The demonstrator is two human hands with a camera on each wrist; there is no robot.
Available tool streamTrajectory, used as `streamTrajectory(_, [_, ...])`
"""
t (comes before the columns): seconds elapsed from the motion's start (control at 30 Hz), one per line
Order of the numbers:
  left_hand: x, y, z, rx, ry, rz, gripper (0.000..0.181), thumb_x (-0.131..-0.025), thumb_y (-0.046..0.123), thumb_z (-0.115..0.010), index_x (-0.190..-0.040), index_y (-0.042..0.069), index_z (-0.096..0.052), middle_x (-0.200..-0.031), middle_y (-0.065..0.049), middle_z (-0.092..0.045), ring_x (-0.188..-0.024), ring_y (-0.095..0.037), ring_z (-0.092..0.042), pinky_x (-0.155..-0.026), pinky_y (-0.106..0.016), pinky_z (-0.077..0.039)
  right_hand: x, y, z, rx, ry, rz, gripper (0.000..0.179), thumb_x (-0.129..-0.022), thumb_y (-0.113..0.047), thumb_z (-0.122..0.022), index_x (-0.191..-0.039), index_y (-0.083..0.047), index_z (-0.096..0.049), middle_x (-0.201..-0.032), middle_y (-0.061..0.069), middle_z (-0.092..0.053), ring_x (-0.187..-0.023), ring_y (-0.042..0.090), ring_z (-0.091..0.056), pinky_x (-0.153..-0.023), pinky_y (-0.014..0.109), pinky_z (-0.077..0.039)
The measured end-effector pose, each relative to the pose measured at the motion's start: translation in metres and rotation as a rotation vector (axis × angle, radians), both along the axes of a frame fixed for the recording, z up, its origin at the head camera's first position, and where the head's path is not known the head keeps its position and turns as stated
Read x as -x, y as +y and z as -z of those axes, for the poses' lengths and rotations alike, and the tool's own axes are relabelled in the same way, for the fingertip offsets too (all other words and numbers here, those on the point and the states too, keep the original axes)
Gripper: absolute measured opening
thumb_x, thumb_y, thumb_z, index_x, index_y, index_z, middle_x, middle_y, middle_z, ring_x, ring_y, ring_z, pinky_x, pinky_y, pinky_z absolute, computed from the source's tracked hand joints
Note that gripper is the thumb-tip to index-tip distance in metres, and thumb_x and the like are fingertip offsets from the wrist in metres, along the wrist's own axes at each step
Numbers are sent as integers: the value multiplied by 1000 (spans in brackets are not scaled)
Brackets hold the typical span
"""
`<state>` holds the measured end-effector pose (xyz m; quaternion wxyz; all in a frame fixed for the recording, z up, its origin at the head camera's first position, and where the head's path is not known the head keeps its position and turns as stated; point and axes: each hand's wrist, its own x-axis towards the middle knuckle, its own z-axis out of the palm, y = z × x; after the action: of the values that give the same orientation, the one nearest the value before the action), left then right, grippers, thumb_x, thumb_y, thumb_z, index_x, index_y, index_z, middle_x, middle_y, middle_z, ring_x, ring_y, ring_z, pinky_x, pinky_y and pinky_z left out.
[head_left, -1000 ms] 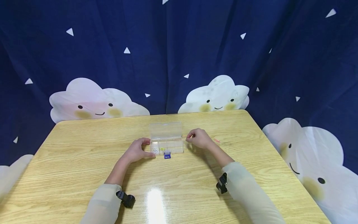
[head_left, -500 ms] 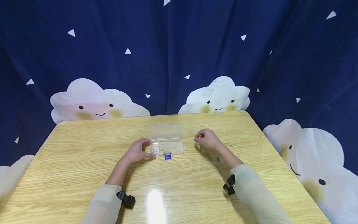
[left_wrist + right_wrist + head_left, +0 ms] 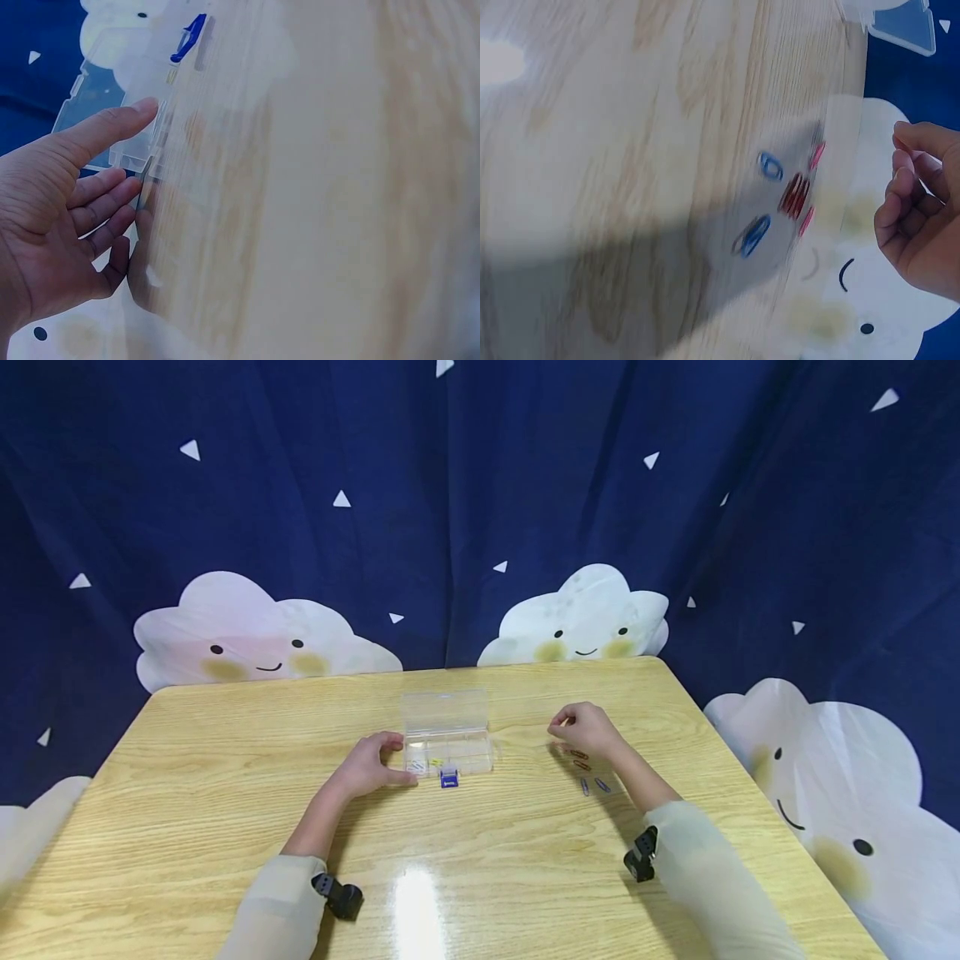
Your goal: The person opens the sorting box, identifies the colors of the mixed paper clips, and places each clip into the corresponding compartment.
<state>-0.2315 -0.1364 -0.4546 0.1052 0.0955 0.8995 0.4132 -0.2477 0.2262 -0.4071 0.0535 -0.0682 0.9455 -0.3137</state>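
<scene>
A clear plastic compartment box (image 3: 468, 762) stands on the table, its clear lid (image 3: 446, 712) raised at the back. My left hand (image 3: 365, 766) holds the box's left end, the thumb along the front and the fingers at the side. Inside lie white paper clips (image 3: 417, 766) in the left compartment and yellow paper clips (image 3: 437, 762) beside them. To the right, my right hand (image 3: 588, 730) hovers with fingers loosely bent and nothing visible in them. Near it lie red paper clips (image 3: 794, 196), blue paper clips (image 3: 770, 166) and pink paper clips (image 3: 807, 220).
A blue latch (image 3: 448, 778) hangs at the box's front edge. The wooden table (image 3: 480, 877) meets a dark blue curtain (image 3: 525, 485) with printed clouds behind it. Each sleeved wrist carries a small black camera (image 3: 640, 857).
My right hand has moved right, away from the box's right end to above the loose paper clips, uncovering red and blue ones. My left hand has stayed at the box.
</scene>
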Motion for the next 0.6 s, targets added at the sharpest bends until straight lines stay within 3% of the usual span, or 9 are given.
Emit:
streamTrajectory(0.37, [0, 1, -1, 1, 8, 5, 75, -67, 24, -84, -128, -2, -49, -124, -17, -58, -119, -33, -49, -104, -46, -37, -3, 33, 11, -44, 29, 58, 19, -88, -19, -62, -91, -2, -69, -78, 8, -62, -62, 14, -47, -55, 26, -39])
streamTrajectory(0.6, [1, 0, 1, 1, 0, -4, 76, -67, 25, -85, -129, -1, -49, -124, -16, -58, -119, -32, -49, -105, -46, -37, -5, 49, 20, -14, 5, 103, 19, -88, -20, -62, -92, -2, -68, -74, 10, -62, -58, 15, -49, -52, 27, -40])
